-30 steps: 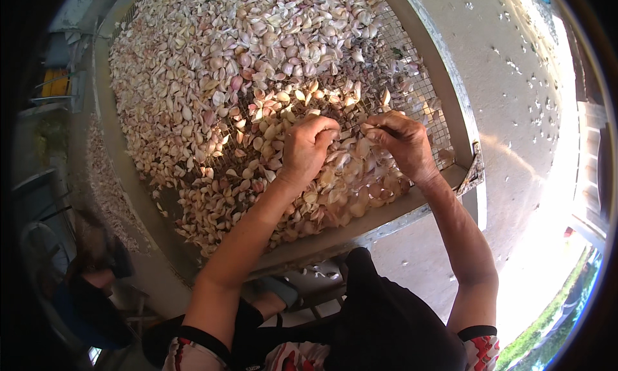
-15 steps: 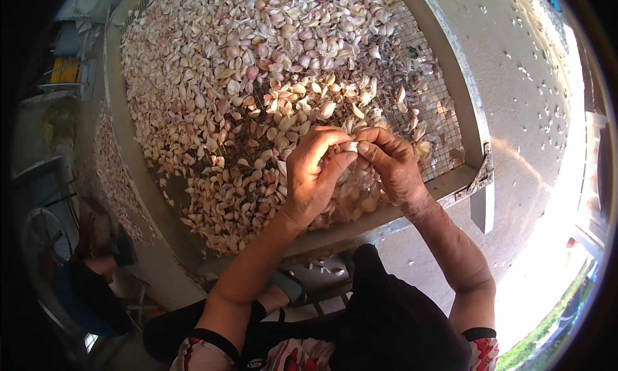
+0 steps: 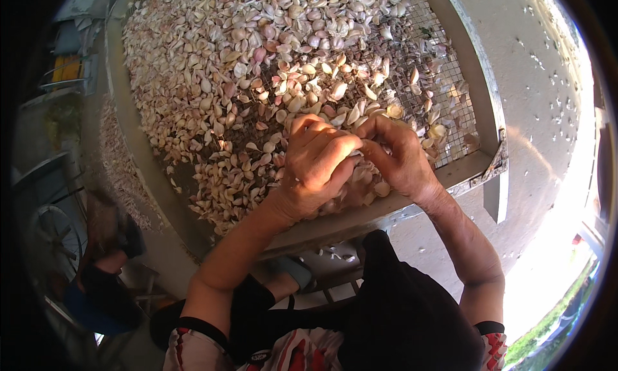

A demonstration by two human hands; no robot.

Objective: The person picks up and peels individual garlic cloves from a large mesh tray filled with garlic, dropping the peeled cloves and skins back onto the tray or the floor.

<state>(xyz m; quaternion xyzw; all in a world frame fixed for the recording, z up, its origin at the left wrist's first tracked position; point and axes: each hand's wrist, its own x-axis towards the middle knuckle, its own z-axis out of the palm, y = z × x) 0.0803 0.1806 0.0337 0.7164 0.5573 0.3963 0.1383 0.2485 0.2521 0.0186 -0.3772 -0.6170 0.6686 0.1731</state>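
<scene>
Over the near part of a framed wire-mesh tray (image 3: pixel 463 107), my two hands meet fingertip to fingertip. My left hand (image 3: pixel 318 157) is closed, its back turned up and its fingers curled inward. Thumb and bent fingers of my right hand (image 3: pixel 402 153) press against the left fingertips. The garlic clove pinched between them is now almost wholly hidden by the fingers. Loose garlic cloves (image 3: pixel 251 178) lie below and left of my hands. Sunlit cloves (image 3: pixel 309 81) are just beyond them.
The tray's raised near rim (image 3: pixel 335 226) runs under my forearms. Papery skins (image 3: pixel 444 123) and bare mesh show at the tray's right. Scraps dot the concrete floor (image 3: pixel 515 88) beyond. At the left are another person's leg (image 3: pixel 106 261) and a spoked wheel (image 3: pixel 61 232).
My left hand has rolled over so its back covers the pale clove that showed between the fingertips. The fingers of both hands have drawn closer together. The whole view has shifted slightly.
</scene>
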